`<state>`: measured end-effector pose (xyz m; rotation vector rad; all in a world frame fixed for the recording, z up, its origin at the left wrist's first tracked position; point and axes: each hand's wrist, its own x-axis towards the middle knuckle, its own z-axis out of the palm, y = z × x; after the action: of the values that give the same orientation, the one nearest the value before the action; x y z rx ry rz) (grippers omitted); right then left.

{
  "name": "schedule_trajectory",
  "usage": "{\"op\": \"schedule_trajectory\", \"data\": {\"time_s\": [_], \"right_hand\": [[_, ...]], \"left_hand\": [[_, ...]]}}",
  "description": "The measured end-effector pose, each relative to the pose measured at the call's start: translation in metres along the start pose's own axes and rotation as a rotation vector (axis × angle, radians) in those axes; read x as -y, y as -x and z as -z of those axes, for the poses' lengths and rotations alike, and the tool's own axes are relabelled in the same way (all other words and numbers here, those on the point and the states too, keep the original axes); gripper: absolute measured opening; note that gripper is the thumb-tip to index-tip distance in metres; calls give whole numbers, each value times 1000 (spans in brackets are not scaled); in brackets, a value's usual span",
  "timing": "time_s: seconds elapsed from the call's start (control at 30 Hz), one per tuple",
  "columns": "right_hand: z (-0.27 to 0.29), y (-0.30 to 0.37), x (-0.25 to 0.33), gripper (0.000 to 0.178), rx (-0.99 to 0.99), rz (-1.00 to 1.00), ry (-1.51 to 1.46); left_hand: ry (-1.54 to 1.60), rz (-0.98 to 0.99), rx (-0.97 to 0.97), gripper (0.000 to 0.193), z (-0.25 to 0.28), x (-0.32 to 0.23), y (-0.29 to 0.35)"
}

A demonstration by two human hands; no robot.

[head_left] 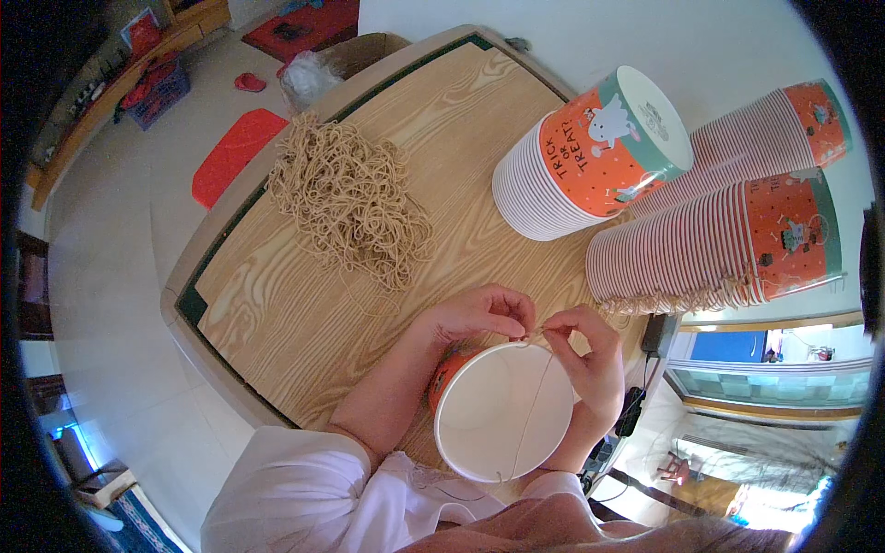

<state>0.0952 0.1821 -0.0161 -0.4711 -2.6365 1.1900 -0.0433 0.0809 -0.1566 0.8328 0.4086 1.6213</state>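
A round paper bucket (498, 415), white inside and orange outside, stands before me at the near table edge with its mouth facing up. One thin tan string (535, 403) runs across that mouth, from the near rim to the far rim. At the far rim my left hand (487, 313) pinches the string between thumb and forefinger. Just to its right, my right hand (587, 355) also pinches the string, its forearm passing along the bucket's right side. The fingertips nearly meet, and the spot where the string joins the far rim is partly hidden by them.
A tangled heap of tan strings (346, 198) lies on the wood-grain table (442, 111), left of centre. Stacks of nested orange paper buckets (590, 157) rise at the right, with string ends along the nearest stack (682, 249). Black cables (631, 410) hang by the right edge.
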Motion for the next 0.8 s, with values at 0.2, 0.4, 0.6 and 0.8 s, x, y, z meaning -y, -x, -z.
{"op": "schedule_trajectory", "data": {"time_s": [0.2,0.4,0.6,0.8], "right_hand": [[-8,-4,5,21,39,87,82],[-9,-2,10,17,-36,14,26],[-3,1,3,17,-58,5,9],[-5,-1,3,21,50,50,30]], "left_hand": [[-49,99,-50,15,-11,-9,0],[11,-12,-56,15,1,10,1],[8,-51,-21,15,3,13,-2],[26,-17,-45,16,2,12,0]]}}
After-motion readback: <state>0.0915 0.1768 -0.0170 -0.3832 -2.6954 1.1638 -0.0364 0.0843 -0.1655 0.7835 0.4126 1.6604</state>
